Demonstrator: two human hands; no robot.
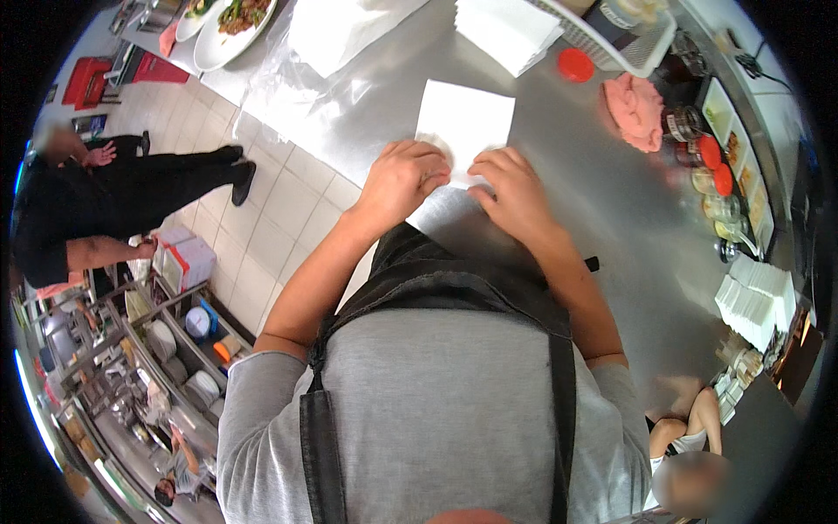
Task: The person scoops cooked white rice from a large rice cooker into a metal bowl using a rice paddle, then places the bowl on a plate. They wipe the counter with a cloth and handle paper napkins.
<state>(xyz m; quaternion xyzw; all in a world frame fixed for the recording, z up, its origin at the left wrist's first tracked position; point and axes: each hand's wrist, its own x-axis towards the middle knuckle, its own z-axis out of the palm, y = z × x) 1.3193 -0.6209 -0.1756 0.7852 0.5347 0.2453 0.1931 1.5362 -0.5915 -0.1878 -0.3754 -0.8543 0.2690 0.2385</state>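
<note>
A square white paper sheet [466, 118] lies on the stainless steel counter [563, 124] in front of me. At its near left corner my left hand [407, 175] has curled fingers on the paper's edge. The fingers of my right hand [510, 187] pinch the same near edge from the right, a short gap from the left hand. The edge between the hands looks slightly raised, and the fingertips partly hide it. Beyond the sheet rests a fanned stack of white paper [504, 33]. To its left, more white paper [334, 33] lies with clear plastic film [281, 85].
A red lid [576, 65], a pink cloth [632, 114] and a white plastic basket [645, 62] sit at the far right. Jars [710, 152] and stacked white napkins [753, 304] line the right edge. Plated food [239, 16] stands far left. A person [98, 177] stands on the left floor.
</note>
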